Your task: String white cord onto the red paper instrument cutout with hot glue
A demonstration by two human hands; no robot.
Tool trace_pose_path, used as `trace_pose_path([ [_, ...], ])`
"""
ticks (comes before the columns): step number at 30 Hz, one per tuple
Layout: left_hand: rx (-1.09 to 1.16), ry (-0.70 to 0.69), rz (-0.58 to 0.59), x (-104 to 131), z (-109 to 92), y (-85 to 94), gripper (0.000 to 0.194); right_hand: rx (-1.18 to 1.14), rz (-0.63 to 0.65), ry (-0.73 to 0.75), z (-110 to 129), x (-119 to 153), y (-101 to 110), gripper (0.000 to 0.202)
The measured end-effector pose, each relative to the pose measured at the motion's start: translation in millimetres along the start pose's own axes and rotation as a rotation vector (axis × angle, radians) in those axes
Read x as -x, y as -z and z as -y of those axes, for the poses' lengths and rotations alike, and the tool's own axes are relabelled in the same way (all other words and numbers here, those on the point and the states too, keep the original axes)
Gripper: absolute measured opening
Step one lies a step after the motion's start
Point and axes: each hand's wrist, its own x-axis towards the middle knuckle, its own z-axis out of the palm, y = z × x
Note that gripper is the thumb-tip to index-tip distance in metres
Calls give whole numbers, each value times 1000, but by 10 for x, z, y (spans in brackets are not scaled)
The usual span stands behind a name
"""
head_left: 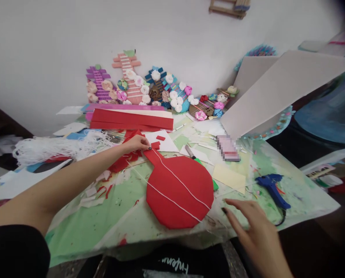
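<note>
The person's right hand (255, 227) is open and empty over the near edge of the table (79, 231), fingers spread, just beside the red shape (175, 177). This flat, rounded piece with a narrow neck lies on the table, its neck pointing away and to the left. White cord (172, 200) crosses it in two slanting lines. At the neck's tip, the left hand (136, 143) pinches the cord between thumb and finger. To the right lie a blue glue gun (275, 191) and, nearer the red shape, pale yellow paper (229, 178). Beyond are a green-handled cutter (189, 151) and a phone (228, 148); tangled white yarn (59, 148) sits left. Farther back, red sheets (131, 119) lie before flower-trimmed crafts (134, 88) along the wall (102, 31).
</note>
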Motion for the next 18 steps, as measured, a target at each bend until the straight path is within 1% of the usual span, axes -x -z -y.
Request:
trace_pose_path([
  [3,-13,8,-20,3,-16,2,22,-73,114,-103,119,-75,-267,25],
  [6,-19,16,-33,8,-31,21,22,-131,175,-241,171,-70,-409,22],
  [9,-13,12,-31,17,-40,57,18,-226,241,-339,198,-57,-407,18],
  [11,-12,13,-29,22,-41,85,16,-287,265,-348,199,-57,-379,18],
  [15,-10,24,-28,28,-22,128,13,-280,208,-319,151,-45,-357,23],
  [18,22,58,-50,31,10,138,14,-243,186,-341,90,-13,-358,25],
])
